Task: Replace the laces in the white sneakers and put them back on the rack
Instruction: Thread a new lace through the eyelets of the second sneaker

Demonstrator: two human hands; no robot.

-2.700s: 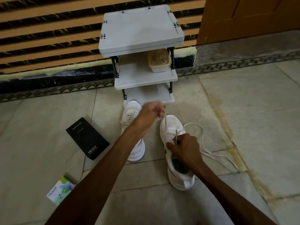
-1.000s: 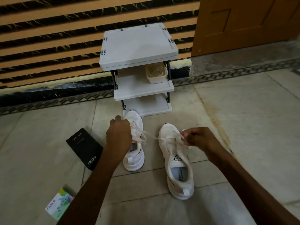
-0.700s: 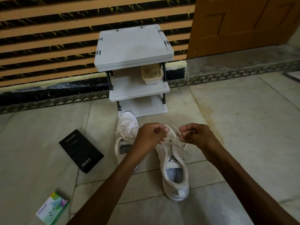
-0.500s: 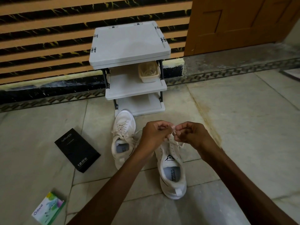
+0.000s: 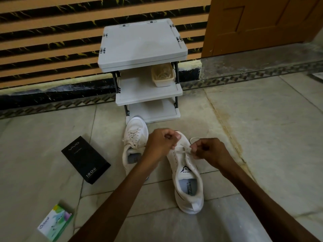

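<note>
Two hands meet over one white sneaker [image 5: 188, 180] on the tiled floor [image 5: 262, 137], in front of the grey three-shelf rack [image 5: 143, 44]. The right hand [image 5: 208, 151] pinches the white lace [image 5: 185, 151] between thumb and curled fingers, with a loop of lace showing beyond its knuckles. The left hand [image 5: 161, 144] is curled tight over the shoe's toe and grips the lace's other end, which is mostly hidden inside the fist. Left of it, a second sneaker [image 5: 134, 142], already laced, lies with its toe just at the rack's bottom shelf. A beige basket [image 5: 162, 75] sits on the rack's middle shelf. Farther left of the rack lies a black VIVO box [image 5: 85, 159], with an Odonil carton [image 5: 55, 221] farther out still.
</note>
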